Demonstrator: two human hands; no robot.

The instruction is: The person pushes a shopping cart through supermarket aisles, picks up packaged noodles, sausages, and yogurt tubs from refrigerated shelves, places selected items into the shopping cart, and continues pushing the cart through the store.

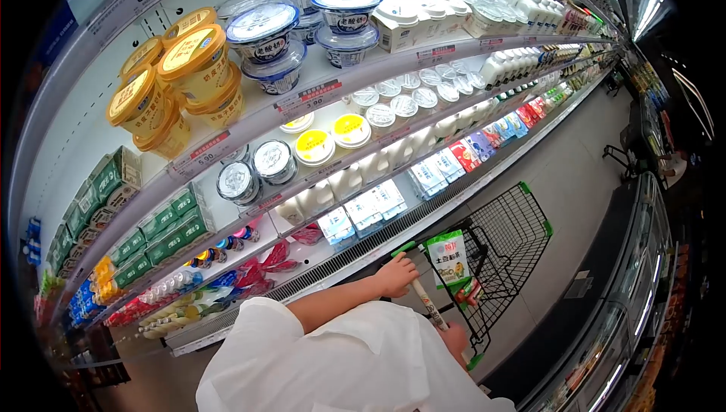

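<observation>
My left hand (396, 274) is wrapped round the cart's handle (428, 302) near its green end. My right hand (454, 338) is at the handle's other end, partly hidden by the white shirt, and its fingers are hard to make out. Beyond the handle is the black wire shopping cart (514, 242) with green corners. A green and white food packet (448, 259) stands at its near side, and a small red package (470, 291) lies beside it.
Along the left runs a refrigerated shelf (325, 94) with yellow tubs (193, 64), blue-lidded bowls (262, 26), green cartons (178, 224) and milk packs (365, 212). Freezer cases (620, 314) line the right side. A person (671, 166) is by another cart (622, 156) far down the aisle.
</observation>
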